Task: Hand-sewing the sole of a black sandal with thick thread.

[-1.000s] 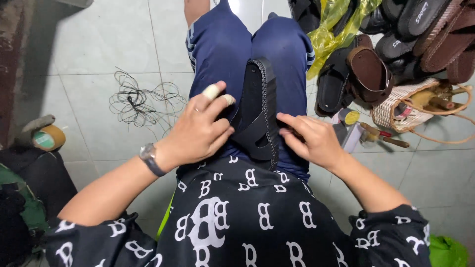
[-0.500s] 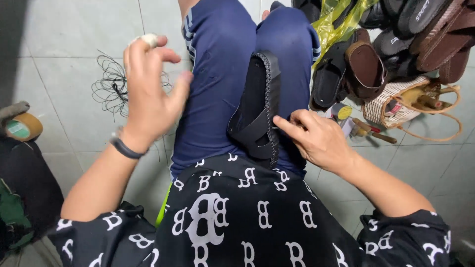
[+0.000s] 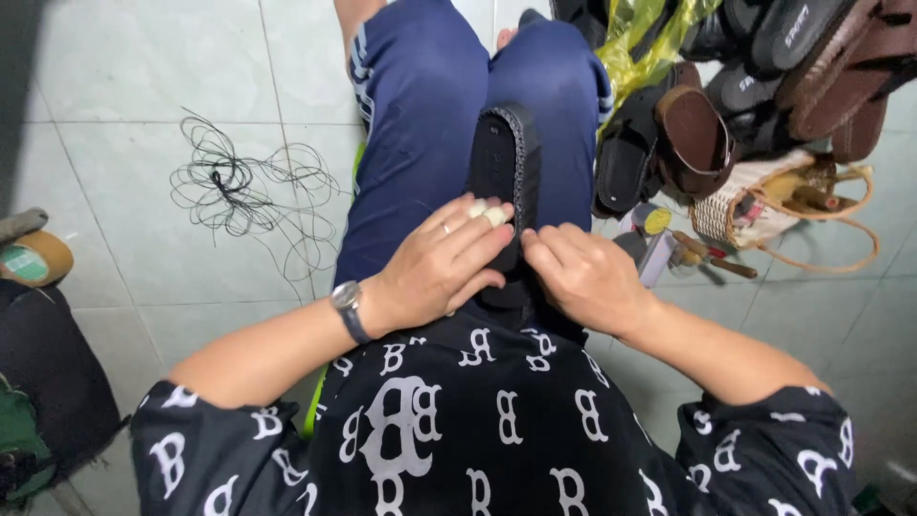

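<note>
A black sandal (image 3: 503, 162) with a braided edge lies sole-up along my lap, between my knees in blue trousers. My left hand (image 3: 439, 268), with a wristwatch, a ring and taped fingertips, grips the sandal's near end from the left. My right hand (image 3: 583, 277) presses on the same near end from the right, fingers curled against the sole edge. The two hands almost touch over the sandal.
A tangle of black thread (image 3: 239, 186) lies on the tiled floor at left. A roll of brown tape (image 3: 33, 258) sits at the far left. Several dark sandals (image 3: 688, 134) are piled at upper right, beside a woven basket (image 3: 764, 205) and small tools (image 3: 669, 248).
My left hand was raised out to the left half a second ago; it has come back down onto the sandal's near end. My right hand stayed on the sandal.
</note>
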